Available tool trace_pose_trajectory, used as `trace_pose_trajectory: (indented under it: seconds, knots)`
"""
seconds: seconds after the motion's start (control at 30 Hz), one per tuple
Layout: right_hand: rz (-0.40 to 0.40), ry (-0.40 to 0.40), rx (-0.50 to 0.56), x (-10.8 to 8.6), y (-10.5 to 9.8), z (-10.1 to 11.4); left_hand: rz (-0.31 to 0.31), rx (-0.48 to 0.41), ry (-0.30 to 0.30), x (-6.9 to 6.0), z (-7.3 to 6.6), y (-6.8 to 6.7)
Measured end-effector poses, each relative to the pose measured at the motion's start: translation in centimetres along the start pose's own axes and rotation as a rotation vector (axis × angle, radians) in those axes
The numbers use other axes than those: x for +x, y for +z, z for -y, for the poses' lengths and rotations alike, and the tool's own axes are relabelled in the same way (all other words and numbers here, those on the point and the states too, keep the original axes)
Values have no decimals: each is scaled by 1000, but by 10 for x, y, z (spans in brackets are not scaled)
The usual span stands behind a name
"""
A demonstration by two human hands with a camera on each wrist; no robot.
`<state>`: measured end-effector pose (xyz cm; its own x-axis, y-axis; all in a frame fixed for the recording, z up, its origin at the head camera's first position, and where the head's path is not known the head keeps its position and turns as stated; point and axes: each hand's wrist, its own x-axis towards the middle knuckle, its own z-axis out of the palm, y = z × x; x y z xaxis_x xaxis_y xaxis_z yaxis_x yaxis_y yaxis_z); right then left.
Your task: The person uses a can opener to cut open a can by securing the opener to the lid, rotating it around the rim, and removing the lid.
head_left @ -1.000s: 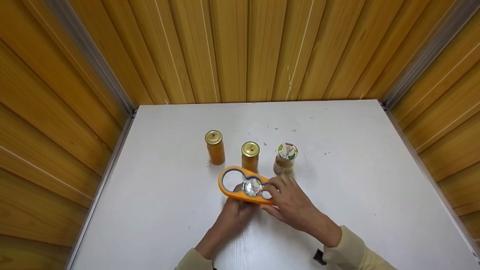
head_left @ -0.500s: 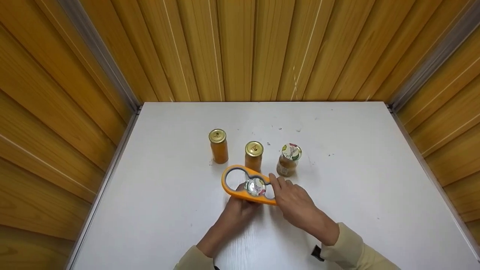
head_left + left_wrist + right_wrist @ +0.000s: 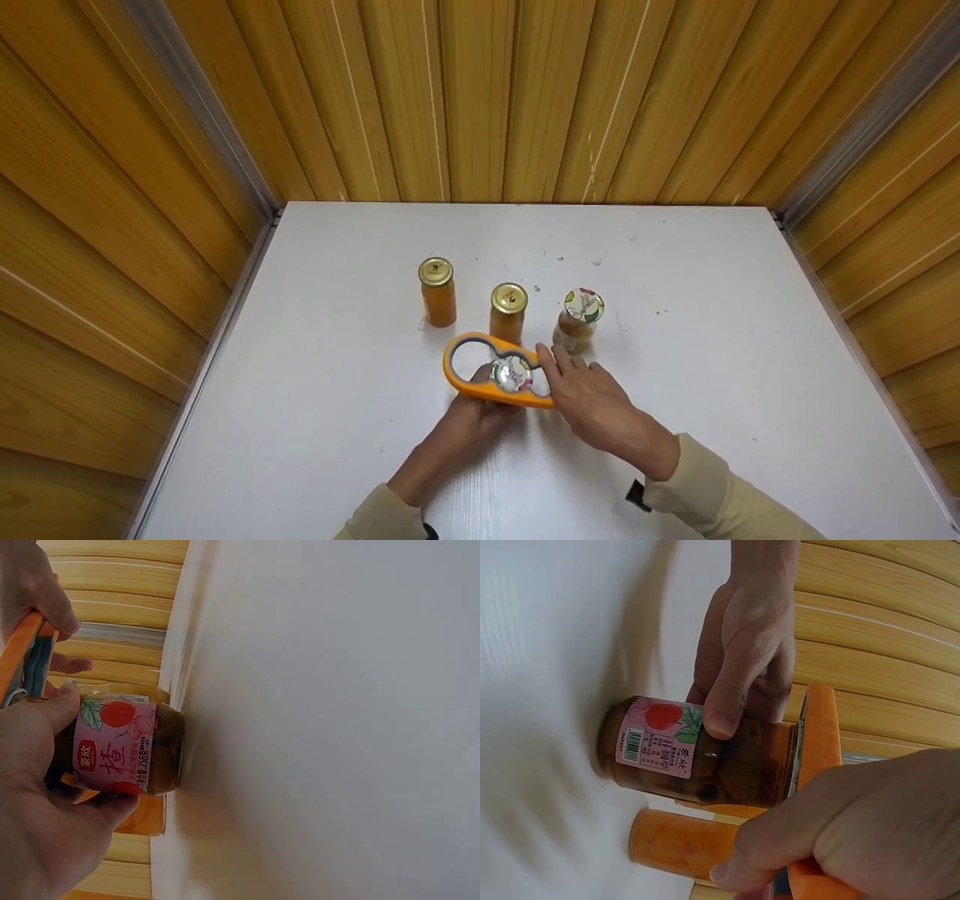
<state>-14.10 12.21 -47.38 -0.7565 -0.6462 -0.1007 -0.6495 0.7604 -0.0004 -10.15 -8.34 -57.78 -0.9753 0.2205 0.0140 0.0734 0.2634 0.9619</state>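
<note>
A: What's taking up the most room?
B: A wall of yellow-brown boards (image 3: 480,105), standing behind a white table (image 3: 300,405).
A: And nearest the person?
B: 2 beige sleeves (image 3: 697,484) are showing at the bottom of the head view.
A: What's spanning the gap between the hands?
B: An orange opener (image 3: 499,395) with a grey lining. Its wide loop is pointing left, and its middle hole is framing a jar's lid.
A: How is the right hand (image 3: 596,401) placed?
B: It's gripping the opener's right end, thumb and fingers closing around the frame.
A: And the left hand (image 3: 472,420)?
B: It's curling around a dark jar with a pink label (image 3: 679,754), just under the opener, thumb pressing on the glass. The jar is standing upright over the near part of the table; I can't tell whether its base is touching.
A: Other jars?
B: 3 are standing beyond the hands: a left amber jar (image 3: 439,301), a middle amber jar (image 3: 508,321) partly hiding behind the opener, and a third, paler jar (image 3: 576,330) just beside the right fingertips.
A: Smaller things?
B: The held jar's printed lid (image 3: 512,373) is catching light, and tiny specks (image 3: 559,259) are dotting the far tabletop.
</note>
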Motion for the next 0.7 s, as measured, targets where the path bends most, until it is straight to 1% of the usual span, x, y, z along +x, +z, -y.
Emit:
trace_pose_trajectory:
  seconds: [0.07, 0.17, 0.23, 0.3, 0.37, 0.43, 0.6, 0.7]
  knots:
    - [-40, -17, -3, 0, 2, -1, -4, -1, 11, 0, 0, 2]
    - [-144, -55, -28, -1, 7, -2, -14, 7, 34, 0, -1, 7]
    - [-192, -66, -36, -2, 10, -3, -25, 10, 25, 0, -2, 10]
    - [-211, -62, -40, -2, 12, -3, -45, -9, 13, -1, -3, 14]
    - [-201, -36, -34, -1, 13, -1, -71, -44, 4, 0, -3, 19]
    - [-178, 1, -26, 0, 14, 2, -104, -94, 9, 1, -2, 23]
    - [-110, 128, 9, 1, 14, 17, -182, -228, 53, 5, 3, 34]
    - [-103, 199, 40, -1, 16, 30, -237, -261, 59, 8, 4, 36]
